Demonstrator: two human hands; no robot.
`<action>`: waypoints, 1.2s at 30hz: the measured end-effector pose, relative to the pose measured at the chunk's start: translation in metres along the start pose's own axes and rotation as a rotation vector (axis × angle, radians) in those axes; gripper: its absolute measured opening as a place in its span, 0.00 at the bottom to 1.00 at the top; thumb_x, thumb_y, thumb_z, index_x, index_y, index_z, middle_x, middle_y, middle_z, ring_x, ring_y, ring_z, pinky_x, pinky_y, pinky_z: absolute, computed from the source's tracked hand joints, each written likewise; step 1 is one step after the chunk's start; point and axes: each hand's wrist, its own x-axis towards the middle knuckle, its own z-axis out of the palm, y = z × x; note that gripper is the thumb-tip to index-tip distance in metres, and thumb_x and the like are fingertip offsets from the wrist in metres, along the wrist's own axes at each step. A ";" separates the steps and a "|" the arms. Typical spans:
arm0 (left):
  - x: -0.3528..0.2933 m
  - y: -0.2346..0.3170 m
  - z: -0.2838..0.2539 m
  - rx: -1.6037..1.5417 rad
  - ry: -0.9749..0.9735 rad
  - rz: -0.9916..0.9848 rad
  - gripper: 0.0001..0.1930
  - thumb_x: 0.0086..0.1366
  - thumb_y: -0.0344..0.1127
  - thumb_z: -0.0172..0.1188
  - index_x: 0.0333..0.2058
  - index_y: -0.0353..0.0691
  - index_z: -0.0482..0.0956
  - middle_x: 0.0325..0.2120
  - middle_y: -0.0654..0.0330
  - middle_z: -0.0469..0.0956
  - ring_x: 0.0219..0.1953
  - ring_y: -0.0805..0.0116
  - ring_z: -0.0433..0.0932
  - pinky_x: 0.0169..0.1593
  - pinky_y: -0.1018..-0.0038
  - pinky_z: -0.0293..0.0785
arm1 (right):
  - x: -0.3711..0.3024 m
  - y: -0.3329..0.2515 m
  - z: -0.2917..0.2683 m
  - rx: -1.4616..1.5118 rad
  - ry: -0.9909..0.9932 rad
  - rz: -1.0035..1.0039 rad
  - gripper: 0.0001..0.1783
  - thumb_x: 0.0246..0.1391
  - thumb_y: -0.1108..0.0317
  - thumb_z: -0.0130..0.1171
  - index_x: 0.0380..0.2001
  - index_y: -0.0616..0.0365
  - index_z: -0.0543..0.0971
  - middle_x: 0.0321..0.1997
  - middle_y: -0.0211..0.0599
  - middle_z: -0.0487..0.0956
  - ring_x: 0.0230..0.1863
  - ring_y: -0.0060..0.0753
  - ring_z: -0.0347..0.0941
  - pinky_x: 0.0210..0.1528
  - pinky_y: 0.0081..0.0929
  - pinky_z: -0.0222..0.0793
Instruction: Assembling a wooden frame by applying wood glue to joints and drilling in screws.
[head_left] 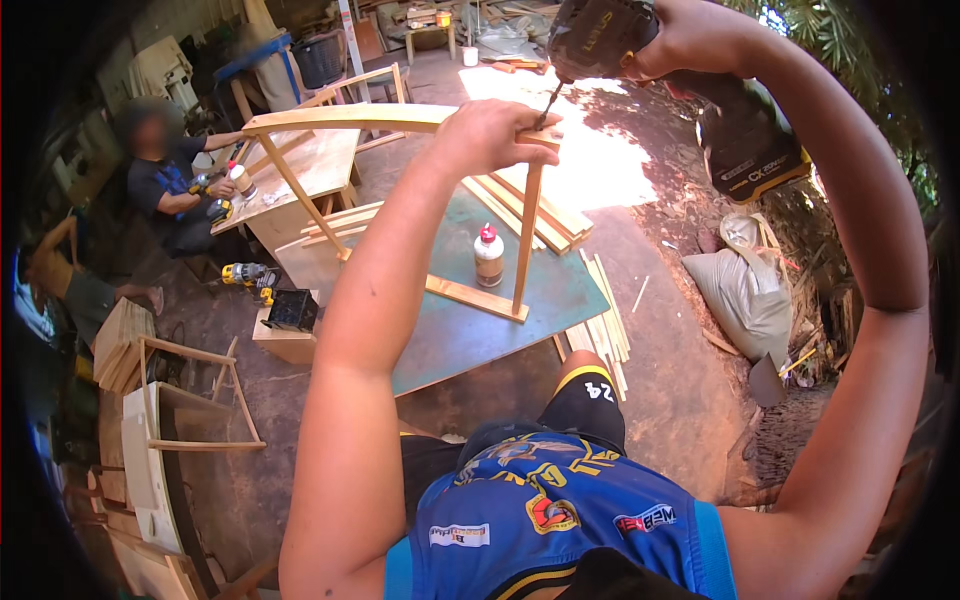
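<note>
A wooden frame [350,116] stands upright on the green-topped table [440,345], its top rail level with my raised hands. My left hand [492,136] is closed over the right end of that rail, fingers and thumb gripping the corner above the upright. My right hand [690,45] is wrapped round the handle of a black cordless drill [605,38] with a battery at its base. The drill's bit points down and meets the rail's end beside my left fingers. A glue bottle [488,257] with a red cap stands on the table inside the frame.
Wooden strips [535,212] lie stacked at the table's far edge, and thin slats [603,325] lean by its right side. A co-worker [165,175] sits at another table on the left. A yellow drill [248,273] rests nearby. A full sack [740,285] sits at right.
</note>
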 end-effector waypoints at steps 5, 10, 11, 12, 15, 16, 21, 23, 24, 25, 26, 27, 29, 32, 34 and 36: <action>0.003 0.000 0.000 0.066 -0.055 -0.042 0.32 0.48 0.69 0.61 0.43 0.51 0.81 0.30 0.61 0.81 0.38 0.58 0.79 0.41 0.65 0.74 | 0.016 -0.002 -0.002 -0.074 0.020 -0.047 0.17 0.42 0.68 0.64 0.38 0.59 0.79 0.29 0.31 0.79 0.28 0.24 0.74 0.30 0.25 0.72; 0.004 0.000 0.000 0.021 -0.061 -0.045 0.34 0.49 0.69 0.59 0.48 0.54 0.79 0.34 0.61 0.82 0.41 0.60 0.79 0.46 0.65 0.74 | 0.015 -0.006 -0.010 -0.057 -0.042 -0.025 0.17 0.43 0.68 0.64 0.39 0.59 0.79 0.30 0.31 0.79 0.29 0.23 0.75 0.30 0.24 0.72; 0.004 0.000 -0.001 0.021 -0.059 -0.048 0.34 0.49 0.69 0.59 0.48 0.54 0.79 0.34 0.61 0.82 0.41 0.60 0.79 0.46 0.65 0.74 | 0.015 -0.008 -0.010 -0.040 -0.051 -0.033 0.16 0.44 0.68 0.64 0.39 0.58 0.79 0.30 0.31 0.79 0.29 0.23 0.75 0.30 0.24 0.72; 0.004 0.001 -0.001 -0.003 -0.063 -0.038 0.33 0.49 0.67 0.61 0.49 0.52 0.78 0.33 0.58 0.81 0.41 0.57 0.78 0.45 0.64 0.73 | 0.016 -0.008 -0.010 -0.040 -0.052 -0.035 0.16 0.44 0.68 0.64 0.39 0.58 0.79 0.30 0.31 0.79 0.29 0.23 0.75 0.30 0.24 0.72; 0.004 0.002 -0.003 -0.029 -0.070 -0.031 0.33 0.50 0.64 0.62 0.51 0.50 0.78 0.33 0.54 0.80 0.40 0.54 0.77 0.43 0.63 0.72 | 0.024 -0.007 -0.012 0.007 -0.055 -0.028 0.14 0.46 0.68 0.64 0.38 0.60 0.79 0.28 0.32 0.79 0.27 0.23 0.75 0.30 0.24 0.72; 0.004 0.003 -0.004 -0.034 -0.076 -0.034 0.33 0.50 0.64 0.62 0.51 0.50 0.78 0.34 0.54 0.80 0.40 0.54 0.77 0.43 0.63 0.72 | 0.029 -0.006 -0.015 -0.002 -0.113 0.035 0.13 0.47 0.69 0.63 0.37 0.61 0.79 0.26 0.32 0.78 0.26 0.23 0.74 0.29 0.24 0.72; 0.008 0.001 -0.002 -0.038 -0.117 -0.089 0.34 0.49 0.66 0.62 0.49 0.51 0.78 0.36 0.57 0.81 0.42 0.57 0.78 0.46 0.64 0.73 | 0.070 -0.004 -0.025 -0.044 -0.386 0.016 0.09 0.50 0.66 0.64 0.32 0.61 0.79 0.21 0.32 0.77 0.20 0.23 0.72 0.23 0.23 0.70; 0.010 -0.001 0.000 -0.058 -0.112 -0.093 0.35 0.47 0.69 0.61 0.48 0.53 0.79 0.38 0.60 0.82 0.44 0.59 0.78 0.48 0.65 0.73 | 0.084 -0.010 -0.030 -0.014 -0.488 0.025 0.09 0.50 0.65 0.64 0.31 0.60 0.79 0.21 0.32 0.77 0.20 0.23 0.72 0.23 0.23 0.70; 0.011 -0.002 0.001 -0.087 -0.122 -0.104 0.34 0.47 0.68 0.62 0.48 0.52 0.79 0.37 0.60 0.82 0.43 0.59 0.78 0.48 0.65 0.73 | 0.087 -0.014 -0.030 0.019 -0.589 0.030 0.10 0.51 0.64 0.64 0.31 0.59 0.79 0.21 0.31 0.77 0.19 0.22 0.72 0.23 0.23 0.70; 0.012 -0.003 0.000 -0.113 -0.128 -0.115 0.34 0.46 0.68 0.62 0.47 0.52 0.80 0.36 0.59 0.82 0.42 0.59 0.78 0.48 0.65 0.73 | 0.089 -0.017 -0.029 -0.047 -0.459 0.044 0.14 0.48 0.59 0.67 0.32 0.57 0.80 0.22 0.33 0.78 0.19 0.24 0.73 0.23 0.22 0.71; 0.013 -0.004 0.000 -0.115 -0.122 -0.112 0.34 0.46 0.68 0.62 0.47 0.52 0.80 0.36 0.59 0.82 0.42 0.59 0.78 0.48 0.65 0.73 | 0.089 -0.022 -0.028 -0.052 -0.455 0.048 0.14 0.48 0.59 0.67 0.32 0.57 0.80 0.22 0.33 0.78 0.19 0.24 0.73 0.23 0.22 0.71; 0.014 -0.004 0.000 -0.143 -0.157 -0.136 0.34 0.46 0.68 0.63 0.47 0.52 0.80 0.35 0.59 0.82 0.42 0.59 0.78 0.47 0.66 0.73 | 0.088 -0.026 -0.024 -0.255 -0.294 0.034 0.17 0.47 0.56 0.68 0.33 0.57 0.79 0.23 0.35 0.79 0.21 0.27 0.74 0.24 0.23 0.71; 0.016 -0.005 -0.002 -0.061 -0.166 -0.143 0.33 0.45 0.67 0.64 0.44 0.52 0.81 0.34 0.58 0.82 0.41 0.59 0.78 0.46 0.66 0.73 | 0.083 -0.031 -0.014 -0.587 0.055 0.059 0.28 0.37 0.45 0.72 0.35 0.56 0.80 0.28 0.40 0.81 0.26 0.35 0.77 0.26 0.27 0.73; 0.017 -0.005 -0.004 -0.133 -0.144 -0.111 0.31 0.47 0.59 0.67 0.46 0.45 0.80 0.35 0.51 0.81 0.40 0.54 0.79 0.45 0.65 0.74 | 0.076 -0.029 0.001 -0.722 0.333 0.009 0.36 0.30 0.39 0.72 0.35 0.59 0.80 0.28 0.41 0.80 0.28 0.37 0.78 0.27 0.29 0.74; 0.018 -0.005 -0.004 -0.090 -0.175 -0.127 0.31 0.47 0.59 0.67 0.46 0.46 0.80 0.35 0.52 0.81 0.40 0.54 0.79 0.46 0.65 0.74 | 0.073 -0.027 0.003 -0.811 0.433 -0.018 0.39 0.25 0.40 0.73 0.34 0.63 0.79 0.27 0.44 0.79 0.27 0.40 0.77 0.28 0.31 0.74; 0.019 -0.004 -0.004 -0.095 -0.162 -0.132 0.30 0.47 0.58 0.68 0.46 0.47 0.80 0.35 0.52 0.81 0.40 0.55 0.80 0.45 0.66 0.74 | 0.064 -0.022 -0.002 -0.746 0.230 -0.144 0.37 0.27 0.47 0.72 0.36 0.68 0.76 0.26 0.48 0.77 0.27 0.42 0.77 0.28 0.32 0.74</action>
